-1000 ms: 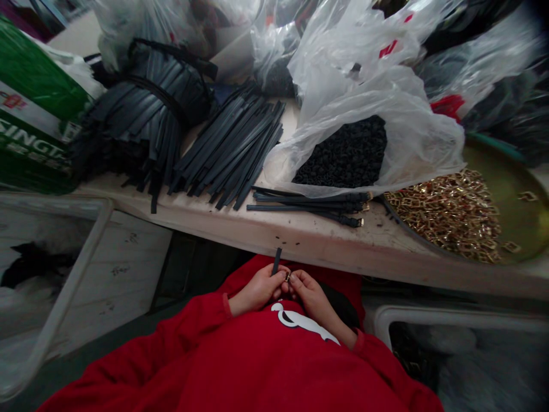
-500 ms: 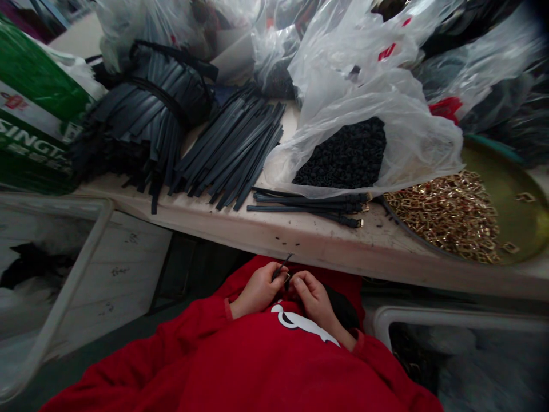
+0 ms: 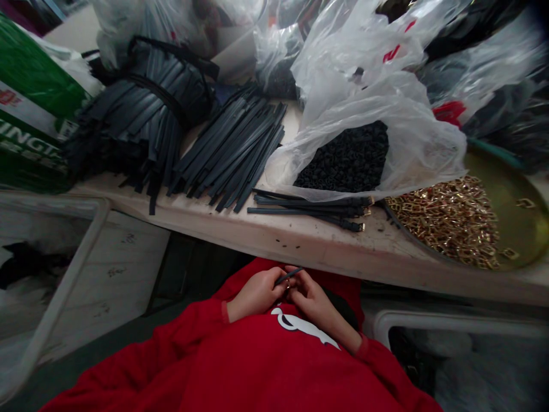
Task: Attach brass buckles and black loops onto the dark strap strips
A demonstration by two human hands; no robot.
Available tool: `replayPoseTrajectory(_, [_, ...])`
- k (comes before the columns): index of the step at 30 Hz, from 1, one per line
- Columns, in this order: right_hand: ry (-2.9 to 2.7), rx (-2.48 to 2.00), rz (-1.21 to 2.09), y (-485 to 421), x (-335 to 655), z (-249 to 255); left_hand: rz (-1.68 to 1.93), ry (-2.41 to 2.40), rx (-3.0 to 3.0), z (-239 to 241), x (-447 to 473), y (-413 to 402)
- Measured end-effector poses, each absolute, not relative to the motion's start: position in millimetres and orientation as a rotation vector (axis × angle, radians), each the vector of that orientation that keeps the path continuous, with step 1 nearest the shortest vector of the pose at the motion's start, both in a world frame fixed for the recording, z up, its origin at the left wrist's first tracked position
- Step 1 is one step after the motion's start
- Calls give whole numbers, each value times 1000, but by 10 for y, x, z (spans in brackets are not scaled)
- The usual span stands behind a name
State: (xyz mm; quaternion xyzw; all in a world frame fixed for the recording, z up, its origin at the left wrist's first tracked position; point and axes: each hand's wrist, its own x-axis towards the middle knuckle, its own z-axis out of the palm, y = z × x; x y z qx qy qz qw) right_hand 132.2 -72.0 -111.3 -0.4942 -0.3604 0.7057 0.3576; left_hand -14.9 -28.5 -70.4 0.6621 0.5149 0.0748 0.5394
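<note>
In my lap, just below the table edge, my left hand [image 3: 256, 293] is closed around a thin black strap [image 3: 288, 276]. The strap points up and right, across to the other hand's fingers. A small gold buckle [image 3: 288, 283] shows between the two hands, mostly covered by fingers. My right hand [image 3: 312, 296] is closed too, its curled fingers on the strap beside the buckle. Above them on the table lie several finished-looking straps with gold buckles [image 3: 309, 209]. A white plastic bag [image 3: 429, 151] full of small black loops [image 3: 347, 157] stands behind those.
At the right a round yellowish tray [image 3: 525, 229] holds a heap of gold buckles [image 3: 450, 220]. Loose black straps [image 3: 231, 149] and a tied bundle [image 3: 146, 114] lie at left beside a green bag [image 3: 34, 109]. White bins [image 3: 103, 229] flank my legs below the table edge [image 3: 206, 232].
My right hand's fingers have come up to the strap and now touch it. The strap has tipped lower, towards the right. The buckle is still between my hands.
</note>
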Motion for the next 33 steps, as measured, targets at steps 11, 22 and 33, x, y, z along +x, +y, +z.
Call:
replayPoseTrajectory(11, [-844, -1190, 1870, -743, 1320, -1032, 308, 1162, 898, -821, -104, -337])
replayPoseTrajectory(22, [-882, -1190, 1856, -779, 1321, -1075, 238, 1102, 874, -710, -107, -312])
replayPoseTrajectory(33, [-868, -1185, 1906, -789, 1315, -1093, 175, 1054, 838, -679, -115, -293])
